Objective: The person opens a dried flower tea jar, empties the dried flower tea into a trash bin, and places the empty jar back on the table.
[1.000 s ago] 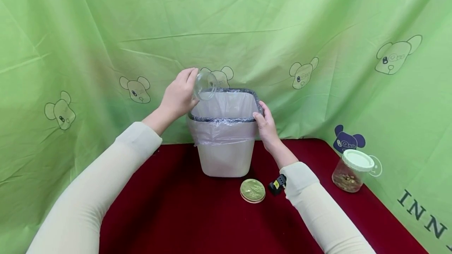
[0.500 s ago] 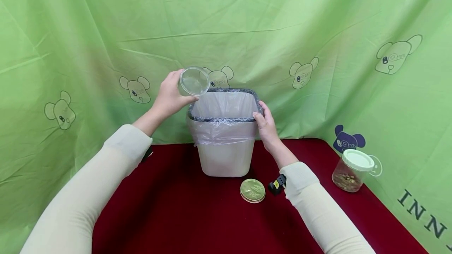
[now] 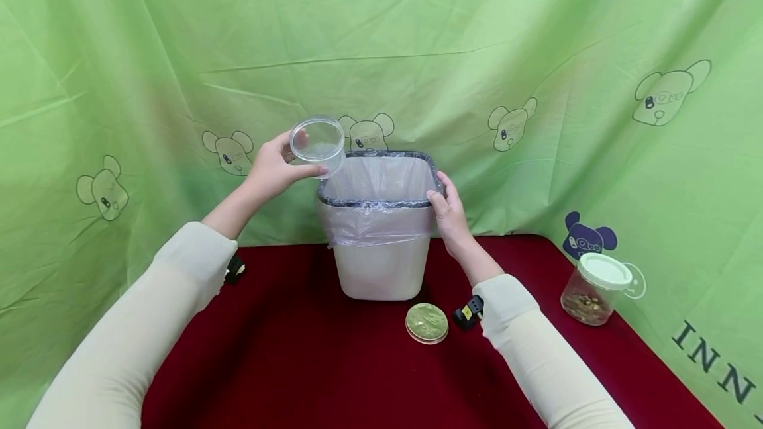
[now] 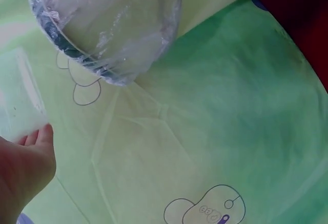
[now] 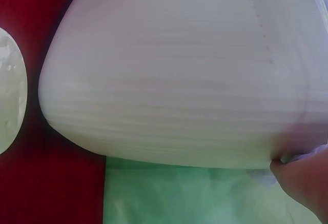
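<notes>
In the head view my left hand [image 3: 269, 169] grips a clear plastic jar [image 3: 331, 163] at the upper left of a white trash can [image 3: 380, 270]. The jar is tilted with its round mouth toward me, and nothing shows inside it. My right hand [image 3: 451, 217] holds the can's right rim, thumb on the near side, over a plastic liner [image 3: 381, 220] folded down outside. In the left wrist view the jar [image 4: 18, 96] is partly cut off. The right wrist view shows the can's side [image 5: 169, 75] and part of my hand [image 5: 307, 180].
A gold round lid [image 3: 426, 322] lies on the dark red tabletop [image 3: 334, 363] in front of the can. At the right stands a clear jar [image 3: 590, 296] with a white lid and brown bits inside. A green printed cloth [image 3: 381, 38] hangs behind.
The left hand has drawn the jar leftward from over the can's opening and turned it so its mouth faces up toward me. The right hand and the can have stayed put.
</notes>
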A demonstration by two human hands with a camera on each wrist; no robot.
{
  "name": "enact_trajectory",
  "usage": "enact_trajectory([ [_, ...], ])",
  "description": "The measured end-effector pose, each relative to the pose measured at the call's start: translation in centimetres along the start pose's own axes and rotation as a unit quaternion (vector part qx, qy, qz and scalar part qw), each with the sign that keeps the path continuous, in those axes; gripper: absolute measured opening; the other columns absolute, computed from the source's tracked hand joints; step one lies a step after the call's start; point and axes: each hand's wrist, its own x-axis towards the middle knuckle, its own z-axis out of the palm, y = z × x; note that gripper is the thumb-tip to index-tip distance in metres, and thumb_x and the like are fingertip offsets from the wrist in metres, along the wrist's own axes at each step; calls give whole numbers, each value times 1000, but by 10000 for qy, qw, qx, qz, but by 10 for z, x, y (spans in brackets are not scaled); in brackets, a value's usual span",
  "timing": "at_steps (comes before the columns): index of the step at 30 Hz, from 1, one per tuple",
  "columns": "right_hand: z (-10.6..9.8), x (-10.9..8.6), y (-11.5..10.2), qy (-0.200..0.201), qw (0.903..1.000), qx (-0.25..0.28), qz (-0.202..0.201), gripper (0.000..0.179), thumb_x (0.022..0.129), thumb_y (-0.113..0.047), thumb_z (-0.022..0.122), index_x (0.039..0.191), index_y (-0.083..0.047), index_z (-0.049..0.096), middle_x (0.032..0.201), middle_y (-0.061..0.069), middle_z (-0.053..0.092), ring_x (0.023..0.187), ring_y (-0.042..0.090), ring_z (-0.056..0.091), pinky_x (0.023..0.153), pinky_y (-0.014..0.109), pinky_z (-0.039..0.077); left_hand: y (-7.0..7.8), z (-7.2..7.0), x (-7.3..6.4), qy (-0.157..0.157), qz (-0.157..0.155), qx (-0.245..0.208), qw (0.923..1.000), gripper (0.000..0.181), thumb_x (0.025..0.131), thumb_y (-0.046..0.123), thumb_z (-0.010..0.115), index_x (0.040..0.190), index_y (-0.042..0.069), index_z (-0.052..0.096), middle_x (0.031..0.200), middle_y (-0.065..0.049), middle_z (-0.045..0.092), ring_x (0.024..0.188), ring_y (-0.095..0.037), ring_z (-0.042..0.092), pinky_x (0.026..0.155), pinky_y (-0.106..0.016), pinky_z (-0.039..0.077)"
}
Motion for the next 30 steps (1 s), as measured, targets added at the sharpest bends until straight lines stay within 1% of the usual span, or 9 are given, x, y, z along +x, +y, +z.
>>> enact_trajectory([
  [6, -1, 1, 1, 4, 10000, 17, 8, 63, 95, -15, 45, 152, -2, 22, 155, 19, 24, 140, 29, 25, 114, 36, 19, -2, -1, -9, -273, -55, -617, 9977, 79, 75, 10, 84, 142, 0, 44, 138, -15, 53, 123, -27, 53, 102, -32, 41],
  [10, 0, 1, 1, -10, 10000, 23, 17, 63, 95, -15, 45, 152, -2, 22, 155, 19, 25, 140, 30, 25, 114, 36, 20, -3, -3, -15, -457, -32, -854, 9953, 75, 76, 8, 82, 142, 2, 45, 138, -15, 53, 125, -25, 52, 100, -26, 41],
  [13, 0, 0, 0, -33, 10000, 25, 28, 63, 95, -15, 45, 153, -2, 21, 154, 19, 25, 140, 32, 25, 114, 37, 20, -4, -4, -20, -623, 8, -934, 9937, 72, 77, 8, 81, 141, 3, 47, 137, -15, 54, 123, -23, 53, 99, -26, 43],
  [19, -1, 0, 0, -17, 10000, 5, 58, 63, 96, -15, 45, 153, -2, 21, 155, 19, 24, 140, 30, 24, 114, 36, 20, -5, -4, -29, -982, 205, -1172, 9880, 65, 80, 0, 76, 139, -2, 48, 134, -16, 56, 118, -19, 55, 94, -27, 47],
  [30, 0, 1, 1, 6, 10000, 39, 32, 63, 95, -15, 45, 152, -2, 22, 154, 19, 26, 139, 28, 27, 114, 36, 21, -7, 7, -44, -1452, 281, -1517, 9773, 65, 75, -9, 75, 134, -8, 49, 133, -24, 54, 119, -20, 56, 97, -29, 45],
])
